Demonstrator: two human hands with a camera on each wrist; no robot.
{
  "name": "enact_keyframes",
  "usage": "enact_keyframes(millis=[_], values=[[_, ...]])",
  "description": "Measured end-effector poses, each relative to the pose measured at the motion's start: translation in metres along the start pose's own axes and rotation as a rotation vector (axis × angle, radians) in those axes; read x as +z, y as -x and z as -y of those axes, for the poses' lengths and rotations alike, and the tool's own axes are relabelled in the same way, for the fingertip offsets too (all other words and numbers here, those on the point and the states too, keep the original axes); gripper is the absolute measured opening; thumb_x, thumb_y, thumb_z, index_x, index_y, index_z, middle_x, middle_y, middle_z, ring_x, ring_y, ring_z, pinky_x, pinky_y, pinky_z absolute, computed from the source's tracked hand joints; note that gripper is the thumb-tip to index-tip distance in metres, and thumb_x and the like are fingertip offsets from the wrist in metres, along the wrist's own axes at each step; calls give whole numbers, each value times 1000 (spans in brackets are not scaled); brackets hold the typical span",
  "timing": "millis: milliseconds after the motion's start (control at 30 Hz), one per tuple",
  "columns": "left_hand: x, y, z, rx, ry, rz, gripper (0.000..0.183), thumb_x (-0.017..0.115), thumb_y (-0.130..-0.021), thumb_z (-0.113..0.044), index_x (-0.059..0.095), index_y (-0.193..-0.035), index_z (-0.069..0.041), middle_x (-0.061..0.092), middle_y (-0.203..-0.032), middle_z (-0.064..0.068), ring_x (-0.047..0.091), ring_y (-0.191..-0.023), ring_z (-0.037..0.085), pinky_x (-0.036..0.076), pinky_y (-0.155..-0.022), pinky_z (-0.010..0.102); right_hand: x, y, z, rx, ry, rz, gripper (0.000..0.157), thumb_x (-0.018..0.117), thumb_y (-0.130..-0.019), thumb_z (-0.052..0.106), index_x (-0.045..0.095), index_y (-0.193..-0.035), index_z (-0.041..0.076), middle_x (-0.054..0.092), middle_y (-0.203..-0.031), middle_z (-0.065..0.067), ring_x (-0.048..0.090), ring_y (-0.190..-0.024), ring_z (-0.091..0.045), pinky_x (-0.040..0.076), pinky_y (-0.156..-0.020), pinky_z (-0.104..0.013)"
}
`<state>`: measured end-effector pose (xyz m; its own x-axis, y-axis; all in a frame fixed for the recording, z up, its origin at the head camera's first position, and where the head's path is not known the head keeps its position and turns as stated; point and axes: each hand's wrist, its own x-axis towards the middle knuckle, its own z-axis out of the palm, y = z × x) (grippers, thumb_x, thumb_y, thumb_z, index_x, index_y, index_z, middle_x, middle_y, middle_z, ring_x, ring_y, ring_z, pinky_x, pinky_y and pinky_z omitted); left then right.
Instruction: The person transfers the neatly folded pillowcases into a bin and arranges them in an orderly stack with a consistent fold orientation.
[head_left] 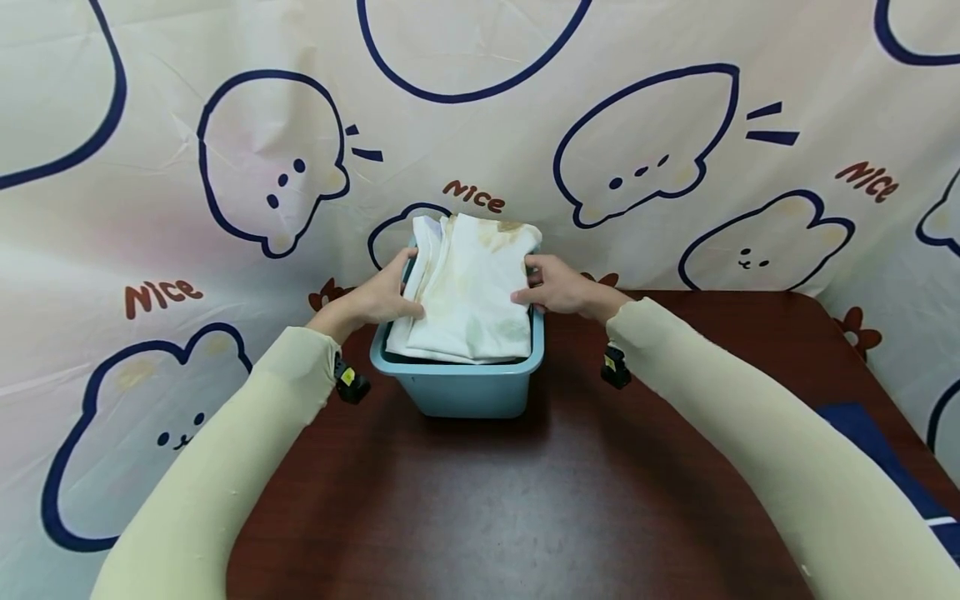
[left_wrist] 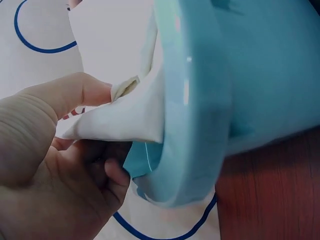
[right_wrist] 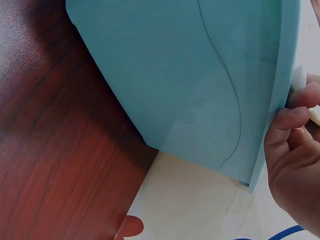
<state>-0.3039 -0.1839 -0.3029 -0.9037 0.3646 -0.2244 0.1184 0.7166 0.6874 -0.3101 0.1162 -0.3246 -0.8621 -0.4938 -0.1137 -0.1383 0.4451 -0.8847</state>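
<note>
A folded white cloth [head_left: 476, 292] with brownish and grey-green stains sits in a light blue plastic tub [head_left: 465, 393], its far part rising above the rim. At the cloth's left side my left hand [head_left: 381, 293] pinches the folded layers. The left wrist view shows the thumb on top of the white fabric [left_wrist: 122, 117] and the fingers beneath, close by the tub's rim [left_wrist: 192, 150]. My right hand [head_left: 561, 287] grips the opposite edge, thumb over the cloth. In the right wrist view, the right hand [right_wrist: 295, 160] overlaps the rim, and the tub's side hides most of the cloth.
The tub stands on a dark reddish-brown wooden table [head_left: 465, 500], near its back edge. Behind hangs a pale curtain [head_left: 465, 150] with cartoon outlines. A dark blue fabric item [head_left: 877, 454] with a white stripe lies at the table's right edge.
</note>
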Motion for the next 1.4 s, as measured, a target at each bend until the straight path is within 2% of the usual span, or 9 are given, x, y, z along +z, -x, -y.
enact_keyframes(millis=[300, 533, 767, 1000, 1267, 1400], values=[[1, 3, 1, 6, -84, -5, 98, 68, -92, -5, -1, -161, -12, 28, -158, 28, 49, -135, 45, 45, -110, 58, 2, -3, 2, 21, 63, -1, 20, 65, -98, 9, 46, -103, 3, 55, -71, -3, 45, -50, -14, 42, -54, -26], [1, 4, 3, -17, -112, 9, 97, 69, -93, -7, 0, -161, -13, 33, -155, 29, 51, -134, 45, 46, -108, 57, 6, -9, 5, 24, 144, -16, 21, 67, -97, 7, 48, -105, 2, 64, -83, -10, 46, -46, -13, 45, -51, -27], [3, 1, 1, -35, -158, 24, 100, 70, -93, -14, -2, -162, -16, 35, -156, 28, 50, -136, 44, 45, -109, 56, 6, -11, 8, 77, 197, -21, 24, 68, -96, 7, 45, -102, 4, 65, -102, -17, 48, -52, -14, 45, -51, -26], [5, 0, 3, -56, -208, 5, 101, 71, -93, -14, -1, -163, -15, 38, -154, 29, 50, -136, 42, 46, -109, 55, 9, -11, 10, 87, 254, -30, 28, 70, -95, 9, 42, -95, 6, 60, -89, -12, 49, -54, -14, 46, -52, -26], [9, 1, 2, -60, -280, -24, 101, 73, -92, -15, 1, -163, -14, 42, -153, 28, 52, -135, 42, 48, -107, 55, 11, -14, 13, 121, 328, -56, 31, 73, -94, 14, 43, -94, 7, 58, -91, -12, 54, -64, -18, 46, -54, -26], [10, 2, 1, -66, -313, -27, 100, 73, -92, -17, 2, -163, -14, 48, -147, 28, 56, -130, 40, 50, -105, 55, 12, -15, 14, 125, 366, -72, 30, 74, -93, 15, 44, -94, 7, 60, -95, -13, 57, -70, -20, 48, -56, -26]])
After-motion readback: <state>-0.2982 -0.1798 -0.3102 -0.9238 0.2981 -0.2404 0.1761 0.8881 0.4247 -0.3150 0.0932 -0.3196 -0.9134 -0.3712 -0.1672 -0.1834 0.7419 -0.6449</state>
